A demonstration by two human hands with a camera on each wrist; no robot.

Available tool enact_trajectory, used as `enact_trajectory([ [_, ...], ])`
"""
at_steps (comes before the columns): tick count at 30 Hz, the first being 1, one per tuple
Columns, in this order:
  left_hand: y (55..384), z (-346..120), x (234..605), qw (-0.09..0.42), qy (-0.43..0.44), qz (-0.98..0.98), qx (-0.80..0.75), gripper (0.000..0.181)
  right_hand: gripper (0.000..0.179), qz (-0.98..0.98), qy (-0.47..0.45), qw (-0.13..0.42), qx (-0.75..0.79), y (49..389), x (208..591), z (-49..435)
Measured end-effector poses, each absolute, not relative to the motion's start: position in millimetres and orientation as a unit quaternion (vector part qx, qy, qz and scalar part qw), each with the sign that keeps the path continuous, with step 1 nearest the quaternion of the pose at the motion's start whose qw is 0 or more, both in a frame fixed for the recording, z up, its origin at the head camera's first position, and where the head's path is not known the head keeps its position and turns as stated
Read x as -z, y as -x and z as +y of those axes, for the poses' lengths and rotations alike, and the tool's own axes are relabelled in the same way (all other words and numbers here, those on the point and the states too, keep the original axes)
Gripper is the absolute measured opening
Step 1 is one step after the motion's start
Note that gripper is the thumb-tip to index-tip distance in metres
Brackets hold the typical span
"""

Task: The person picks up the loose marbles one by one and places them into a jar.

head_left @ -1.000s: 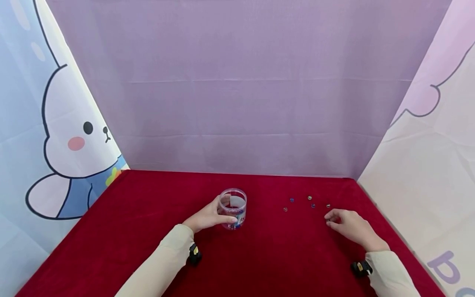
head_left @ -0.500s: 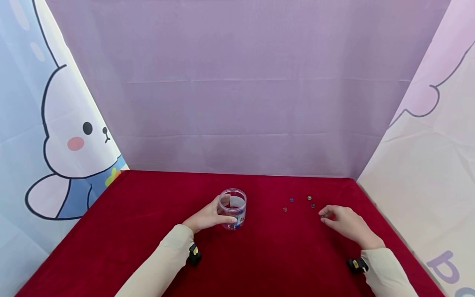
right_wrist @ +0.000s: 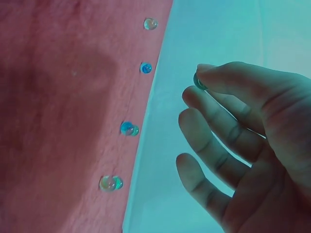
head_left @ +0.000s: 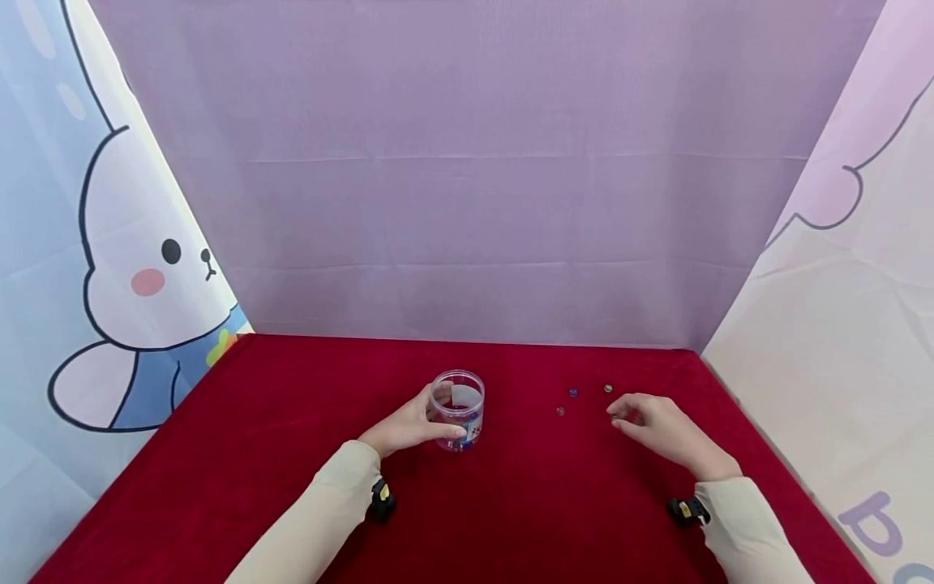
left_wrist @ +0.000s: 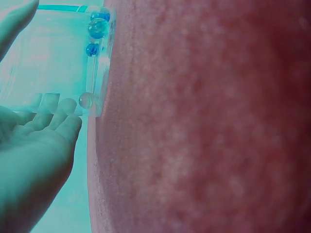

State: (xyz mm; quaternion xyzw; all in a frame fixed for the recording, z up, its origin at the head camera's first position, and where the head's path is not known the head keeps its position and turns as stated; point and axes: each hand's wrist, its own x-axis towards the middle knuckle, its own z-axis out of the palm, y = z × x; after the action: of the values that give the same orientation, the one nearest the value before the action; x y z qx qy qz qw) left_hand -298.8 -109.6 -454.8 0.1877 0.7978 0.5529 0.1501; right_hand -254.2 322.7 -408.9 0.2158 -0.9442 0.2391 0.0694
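Observation:
My left hand (head_left: 409, 426) grips a clear plastic jar (head_left: 468, 396) by its side, with the thumb across the front and fingers behind. The jar stands upright on the red cloth. Several glass marbles, among them a blue marble (left_wrist: 92, 49) and a clear marble (left_wrist: 85, 100), lie at its bottom. Farther right, my right hand (head_left: 664, 430) is raised over the cloth. Between its thumb and index finger it pinches a dark marble (right_wrist: 198, 82), mostly covered by the fingertips; the other fingers are loosely curled.
Loose marbles lie on the red cloth (head_left: 511, 503) just left of and beyond my right hand: a blue marble (head_left: 572, 392), a greenish marble (head_left: 608, 388) and a clear marble (head_left: 560, 411). More marbles show in the right wrist view. A lilac curtain (head_left: 467, 203) rises behind the table.
My right hand has moved left and slightly away from me, now covering two marbles seen earlier in the head view. The left hand and the jar have stayed in place.

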Motion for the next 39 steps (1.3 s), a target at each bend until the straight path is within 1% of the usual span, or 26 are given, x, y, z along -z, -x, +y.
enact_trajectory([
  [27,299.0,-108.8,455.5,0.156,-0.19,0.796,-0.553,0.088,0.018,-0.922,-0.259,0.089,-0.272,273.2,397.2,272.1],
  [39,299.6,-109.7,455.5,0.154,-0.191,0.797,-0.552,0.087,0.019,-0.91,-0.274,0.078,-0.3,281.7,383.9,243.4],
])
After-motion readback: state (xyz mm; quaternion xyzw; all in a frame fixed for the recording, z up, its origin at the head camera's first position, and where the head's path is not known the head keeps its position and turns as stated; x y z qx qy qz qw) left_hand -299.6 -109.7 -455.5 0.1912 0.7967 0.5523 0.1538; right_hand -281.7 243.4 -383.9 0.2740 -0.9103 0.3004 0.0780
